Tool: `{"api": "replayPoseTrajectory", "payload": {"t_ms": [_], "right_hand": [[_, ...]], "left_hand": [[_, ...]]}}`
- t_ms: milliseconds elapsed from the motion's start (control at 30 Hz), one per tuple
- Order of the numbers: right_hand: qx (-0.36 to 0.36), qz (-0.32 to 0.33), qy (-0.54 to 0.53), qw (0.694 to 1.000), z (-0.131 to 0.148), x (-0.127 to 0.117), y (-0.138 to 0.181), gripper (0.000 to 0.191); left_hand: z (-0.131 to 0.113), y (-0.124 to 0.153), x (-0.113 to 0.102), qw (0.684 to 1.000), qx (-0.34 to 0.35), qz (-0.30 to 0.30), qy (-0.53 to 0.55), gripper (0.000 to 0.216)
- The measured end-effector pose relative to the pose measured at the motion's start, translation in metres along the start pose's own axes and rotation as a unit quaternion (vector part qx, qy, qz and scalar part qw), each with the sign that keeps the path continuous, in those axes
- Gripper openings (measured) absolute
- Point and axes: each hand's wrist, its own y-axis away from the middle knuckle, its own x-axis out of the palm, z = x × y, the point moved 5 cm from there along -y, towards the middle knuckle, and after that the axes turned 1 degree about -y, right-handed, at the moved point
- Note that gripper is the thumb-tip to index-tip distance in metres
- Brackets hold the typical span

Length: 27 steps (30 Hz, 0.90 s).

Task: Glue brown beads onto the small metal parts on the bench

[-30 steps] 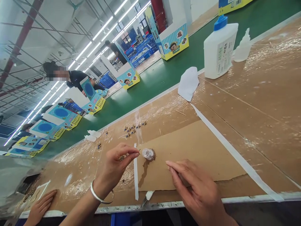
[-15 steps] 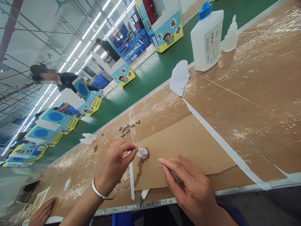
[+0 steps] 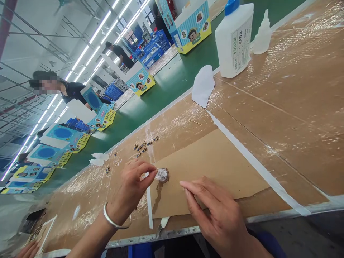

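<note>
Head view | left hand (image 3: 131,188) – fingers pinched at small clear cap (image 3: 162,175), frame centre | right hand (image 3: 215,215) – loosely open, empty, on counter (image 3: 268,118)

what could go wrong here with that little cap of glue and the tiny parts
The left hand pinches right at the small glue cap, so a nudge might tip it onto the cardboard sheet. Glue may also get on the fingertips. The loose tiny parts lie near the table's far edge and could scatter.

White bottle (image 3: 233,39) with blue cap (image 3: 231,6), green belt (image 3: 172,82), brown cardboard (image 3: 215,168).
</note>
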Motion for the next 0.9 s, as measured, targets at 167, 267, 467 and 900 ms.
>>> {"api": "replayPoseTrajectory", "payload": {"t_ms": [167, 267, 467, 900], "right_hand": [[-0.002, -0.002, 0.000, 1.000, 0.000, -0.001, 0.000, 0.027], [-0.001, -0.002, 0.009, 1.000, 0.000, -0.003, -0.001, 0.026], [-0.021, -0.003, 0.044, 0.999, 0.003, -0.007, -0.003, 0.020], [-0.027, 0.061, 0.145, 0.987, -0.009, -0.003, 0.009, 0.021]], "left_hand": [[0.000, -0.002, -0.001, 1.000, 0.006, -0.001, 0.009, 0.009], [0.002, 0.002, -0.013, 0.999, -0.021, -0.021, 0.017, 0.010], [0.032, 0.065, -0.027, 0.970, -0.222, -0.056, 0.080, 0.014], [0.077, 0.175, 0.044, 0.831, -0.471, -0.125, 0.269, 0.021]]}}
